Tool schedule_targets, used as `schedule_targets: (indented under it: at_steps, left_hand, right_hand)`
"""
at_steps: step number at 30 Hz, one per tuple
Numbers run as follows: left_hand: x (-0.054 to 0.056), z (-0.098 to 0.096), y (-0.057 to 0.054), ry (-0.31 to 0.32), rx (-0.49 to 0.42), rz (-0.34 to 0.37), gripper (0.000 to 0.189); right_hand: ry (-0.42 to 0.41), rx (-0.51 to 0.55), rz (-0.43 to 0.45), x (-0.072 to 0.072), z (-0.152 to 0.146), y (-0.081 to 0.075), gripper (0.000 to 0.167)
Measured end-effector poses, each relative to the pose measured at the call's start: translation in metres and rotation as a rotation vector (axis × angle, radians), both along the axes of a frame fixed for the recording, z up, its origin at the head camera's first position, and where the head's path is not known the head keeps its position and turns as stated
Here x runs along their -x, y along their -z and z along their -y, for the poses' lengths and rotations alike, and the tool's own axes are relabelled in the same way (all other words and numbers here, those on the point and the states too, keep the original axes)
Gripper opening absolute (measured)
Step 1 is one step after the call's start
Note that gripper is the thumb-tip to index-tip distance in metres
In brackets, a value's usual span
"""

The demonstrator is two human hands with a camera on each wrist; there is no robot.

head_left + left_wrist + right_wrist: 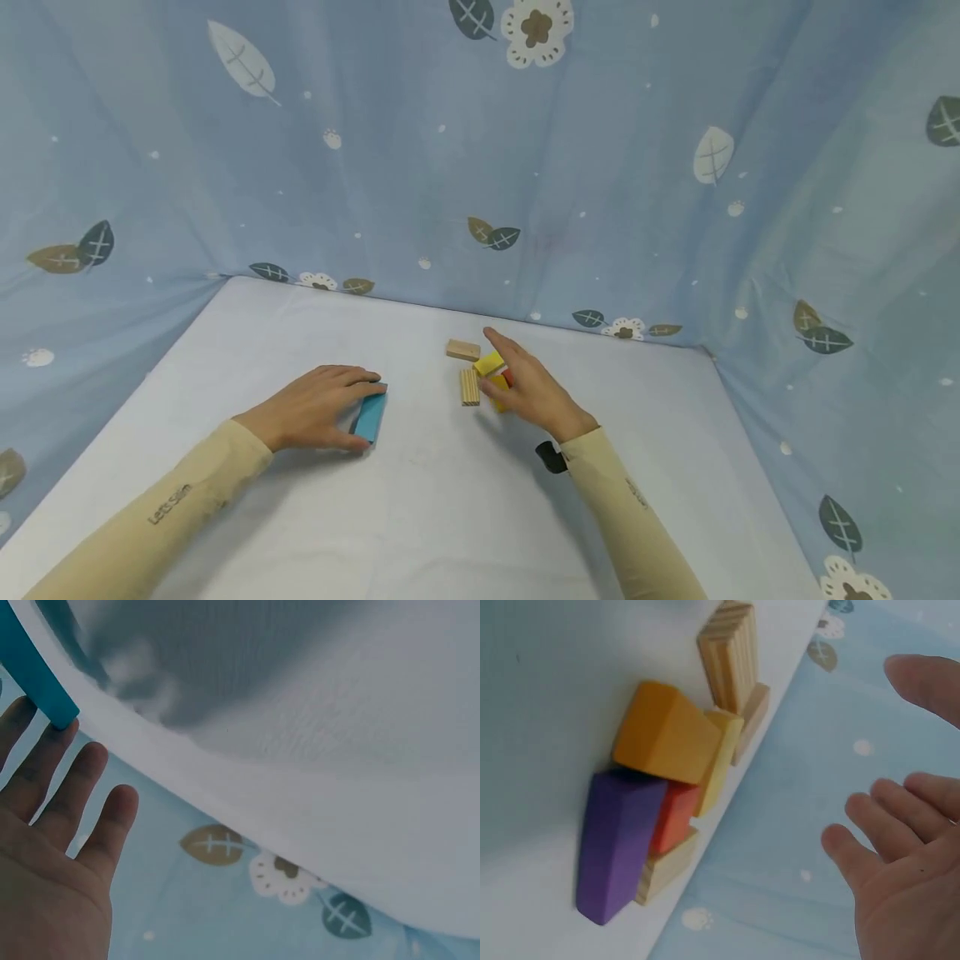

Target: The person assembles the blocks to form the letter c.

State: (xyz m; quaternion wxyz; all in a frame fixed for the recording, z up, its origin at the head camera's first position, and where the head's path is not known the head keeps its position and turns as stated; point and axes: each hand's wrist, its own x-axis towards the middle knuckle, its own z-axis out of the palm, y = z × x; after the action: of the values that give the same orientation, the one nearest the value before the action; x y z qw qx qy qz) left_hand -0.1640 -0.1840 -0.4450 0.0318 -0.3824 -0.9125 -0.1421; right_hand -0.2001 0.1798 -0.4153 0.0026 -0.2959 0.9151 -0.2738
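Blue cloth (pixel 615 125), printed with leaves, flowers and paw marks, hangs around a white bench (pixel 427 508), from 9 through 12 to 3 o'clock, with 12 being the side away from the person. Leftmost, a beige sleeve (pixel 172 504) comes in from 7 o'clock. Its left hand (pixel 318 408) grasps a blue block (pixel 370 417) from the block's 9 o'clock side, thumb at the near end and fingers at the far end. That block points towards 1 o'clock.

Further right, nearer the bench's middle, is a cluster of blocks. A striped wooden block (pixel 469 388) has a plain wooden block (pixel 462 349) at its 12 o'clock, a yellow block (pixel 489 364) at its 1 o'clock and an orange block (pixel 660 739) at its 3 o'clock. A red block (pixel 676 817) sits close by. In the right wrist view, a purple block (pixel 619 847) lies at the orange one's 7 o'clock and a pale wooden block (pixel 667 866) at its 6 o'clock.

The right hand (pixel 536 400) is at the cluster's 3 o'clock side, released, thumb and fingers spread apart around nothing. A small black object (pixel 552 457) shows beside its beige cuff (pixel 585 454).
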Motion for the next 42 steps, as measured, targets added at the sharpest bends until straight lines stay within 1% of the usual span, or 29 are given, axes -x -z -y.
schedule_targets:
  at_steps: [3, 7, 13, 18, 25, 28, 31, 35, 42]
  left_hand:
    - [-0.004, 0.002, 0.001, 0.023, -0.012, 0.019, 0.076]
    - [-0.008, 0.004, 0.003, 0.039, -0.031, 0.059, 0.074]
    - [-0.01, 0.009, 0.009, 0.009, -0.024, 0.117, 0.075]
    - [-0.009, 0.011, 0.01, -0.005, -0.032, 0.112, 0.077]
    - [-0.012, 0.011, 0.006, 0.011, -0.048, 0.097, 0.068]
    - [-0.013, 0.011, 0.005, 0.004, -0.048, 0.103, 0.067]
    - [-0.013, 0.011, 0.005, -0.002, -0.05, 0.105, 0.067]
    - [-0.012, 0.01, 0.006, 0.003, -0.062, 0.105, 0.068]
    - [-0.011, 0.01, 0.006, 0.002, -0.049, 0.114, 0.068]
  right_hand:
    - [-0.012, -0.03, 0.018, -0.002, 0.002, 0.003, 0.079]
    - [-0.038, -0.057, 0.011, -0.002, 0.008, 0.009, 0.075]
    - [-0.047, -0.124, 0.052, 0.0, 0.02, 0.017, 0.074]
    - [-0.053, -0.189, 0.056, 0.002, 0.025, 0.022, 0.072]
    - [-0.077, -0.298, 0.031, 0.007, 0.031, 0.027, 0.067]
    - [-0.087, -0.332, 0.013, 0.009, 0.034, 0.029, 0.064]
    - [-0.105, -0.345, -0.017, 0.01, 0.035, 0.031, 0.06]
    - [-0.124, -0.334, -0.05, 0.01, 0.038, 0.031, 0.054]
    - [-0.106, -0.332, -0.032, 0.008, 0.041, 0.031, 0.052]
